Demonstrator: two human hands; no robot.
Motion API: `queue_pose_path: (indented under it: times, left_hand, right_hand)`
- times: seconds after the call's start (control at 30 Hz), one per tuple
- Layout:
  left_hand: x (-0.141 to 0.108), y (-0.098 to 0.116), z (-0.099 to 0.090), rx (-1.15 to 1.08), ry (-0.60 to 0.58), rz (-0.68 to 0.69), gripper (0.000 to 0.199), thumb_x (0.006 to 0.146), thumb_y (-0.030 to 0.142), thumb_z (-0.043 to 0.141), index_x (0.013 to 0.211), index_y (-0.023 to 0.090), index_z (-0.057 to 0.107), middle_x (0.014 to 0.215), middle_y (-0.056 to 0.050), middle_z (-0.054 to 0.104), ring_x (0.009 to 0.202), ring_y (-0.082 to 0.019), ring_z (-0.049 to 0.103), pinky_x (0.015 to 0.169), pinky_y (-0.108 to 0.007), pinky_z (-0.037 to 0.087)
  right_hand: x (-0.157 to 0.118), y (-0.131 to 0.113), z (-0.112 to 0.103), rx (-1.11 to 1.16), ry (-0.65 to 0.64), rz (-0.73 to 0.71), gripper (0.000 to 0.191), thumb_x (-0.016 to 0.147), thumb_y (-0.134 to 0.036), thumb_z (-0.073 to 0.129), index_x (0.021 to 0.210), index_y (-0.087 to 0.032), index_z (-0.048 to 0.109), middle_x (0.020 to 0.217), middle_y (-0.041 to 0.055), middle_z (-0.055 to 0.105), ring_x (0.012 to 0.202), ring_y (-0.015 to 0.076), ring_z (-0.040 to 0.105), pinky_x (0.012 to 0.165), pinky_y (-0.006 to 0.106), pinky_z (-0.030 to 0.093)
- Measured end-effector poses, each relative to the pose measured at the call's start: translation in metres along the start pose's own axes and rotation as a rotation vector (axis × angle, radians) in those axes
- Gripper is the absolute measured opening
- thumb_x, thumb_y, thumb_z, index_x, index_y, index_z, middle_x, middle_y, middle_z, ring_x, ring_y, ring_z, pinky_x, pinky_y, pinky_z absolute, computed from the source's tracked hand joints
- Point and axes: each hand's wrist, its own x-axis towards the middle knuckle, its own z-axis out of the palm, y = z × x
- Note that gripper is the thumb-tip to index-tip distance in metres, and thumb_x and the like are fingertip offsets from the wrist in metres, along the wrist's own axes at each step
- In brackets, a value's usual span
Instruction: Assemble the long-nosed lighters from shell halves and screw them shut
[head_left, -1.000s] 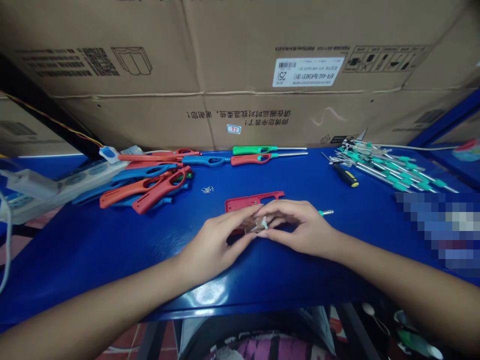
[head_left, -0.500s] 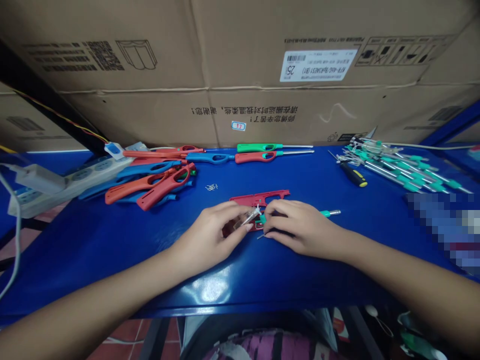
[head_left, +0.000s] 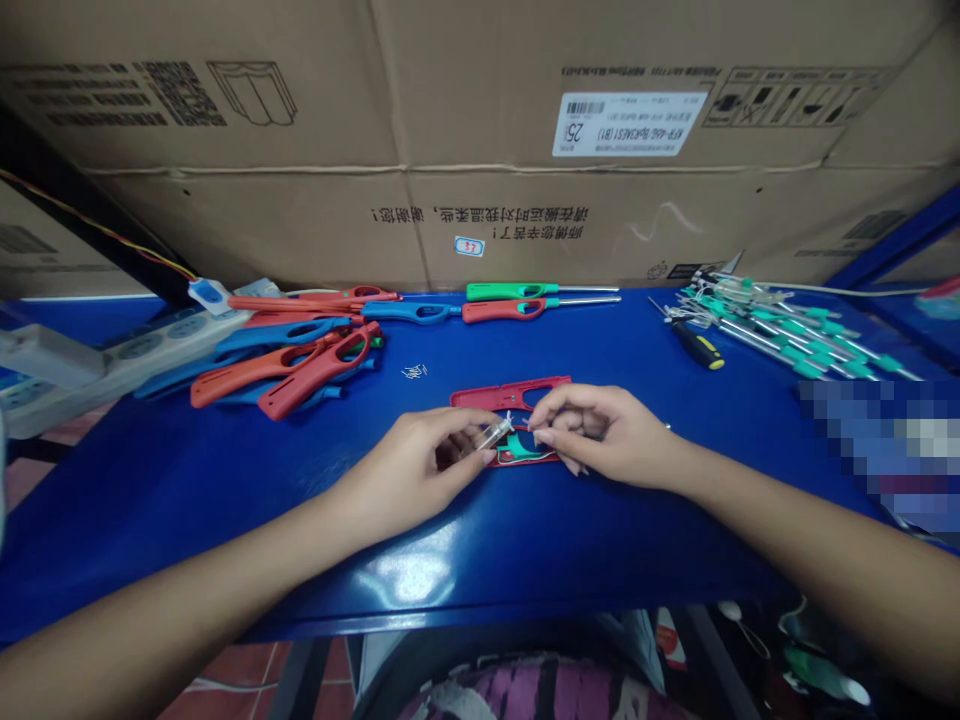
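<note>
My left hand (head_left: 427,458) is closed on a small clear fuel tank (head_left: 491,436) with a white valve at its right end. Close to that valve, my right hand (head_left: 592,432) pinches something tiny and pale at its fingertips, too small to name. Under both hands lies an opened red lighter shell half (head_left: 553,456), with a green trigger (head_left: 514,446) and a pale wire in it. The other red shell half (head_left: 484,393) rests just behind. My right hand covers most of the lighter's barrel.
Red, orange and blue lighters (head_left: 300,375) are heaped at left beside a power strip (head_left: 161,345). Small white pins (head_left: 415,372) lie mid-table. A green lighter (head_left: 499,292) and a red one (head_left: 502,311) lie behind. At right are a screwdriver (head_left: 697,345) and metal lighter barrels (head_left: 795,335).
My right hand has risen from the shell's near edge to the tank's valve, uncovering more of the trigger and wire. My left hand still holds the tank. The view has shifted slightly.
</note>
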Motion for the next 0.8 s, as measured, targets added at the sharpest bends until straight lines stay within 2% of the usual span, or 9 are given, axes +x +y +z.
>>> queue_pose_path:
  times: [0.13, 0.27, 0.43, 0.63, 0.8]
  left_hand:
    - [0.001, -0.003, 0.004, -0.161, -0.01, -0.055, 0.03, 0.092, 0.029, 0.064, 0.121, 0.019, 0.066, 0.092, -0.003, 0.074, 0.076, -0.015, 0.068, 0.068, -0.025, 0.054]
    - [0.002, -0.004, 0.005, -0.242, -0.005, -0.074, 0.028, 0.09, 0.032, 0.066, 0.114, 0.017, 0.067, 0.092, -0.005, 0.074, 0.079, -0.015, 0.068, 0.072, -0.027, 0.056]
    - [0.005, 0.0, -0.002, -0.313, 0.007, -0.139, 0.027, 0.087, 0.033, 0.069, 0.106, 0.015, 0.069, 0.089, -0.005, 0.073, 0.078, -0.015, 0.067, 0.073, -0.028, 0.055]
    - [0.009, -0.001, -0.011, -0.331, -0.072, -0.222, 0.032, 0.081, 0.035, 0.073, 0.105, 0.014, 0.071, 0.084, -0.004, 0.073, 0.074, -0.016, 0.068, 0.073, -0.03, 0.056]
    - [0.011, -0.004, -0.01, -0.369, -0.074, -0.23, 0.033, 0.081, 0.035, 0.073, 0.107, 0.014, 0.071, 0.085, -0.004, 0.074, 0.074, -0.015, 0.068, 0.071, -0.029, 0.057]
  right_hand:
    - [0.0, -0.002, 0.002, -0.005, -0.025, 0.022, 0.024, 0.091, -0.039, 0.067, 0.096, -0.017, 0.06, 0.063, -0.0022, 0.06, 0.053, 0.0105, 0.06, 0.051, 0.023, 0.05]
    - [0.002, -0.002, 0.002, -0.018, -0.013, -0.003, 0.025, 0.088, -0.041, 0.07, 0.091, -0.017, 0.063, 0.066, -0.002, 0.06, 0.052, 0.0089, 0.057, 0.049, 0.021, 0.048]
    - [0.003, -0.001, 0.0, 0.052, 0.0, 0.024, 0.026, 0.093, -0.042, 0.065, 0.089, -0.017, 0.061, 0.059, -0.004, 0.057, 0.048, 0.0075, 0.053, 0.048, 0.02, 0.047]
    - [0.006, -0.004, -0.002, 0.116, 0.059, 0.056, 0.033, 0.091, -0.049, 0.066, 0.087, -0.016, 0.062, 0.072, -0.0009, 0.063, 0.045, 0.0044, 0.05, 0.042, 0.019, 0.043]
    - [0.009, -0.008, -0.004, 0.143, 0.093, 0.105, 0.038, 0.086, -0.052, 0.07, 0.084, -0.015, 0.063, 0.06, -0.0042, 0.06, 0.041, 0.0039, 0.045, 0.041, 0.019, 0.038]
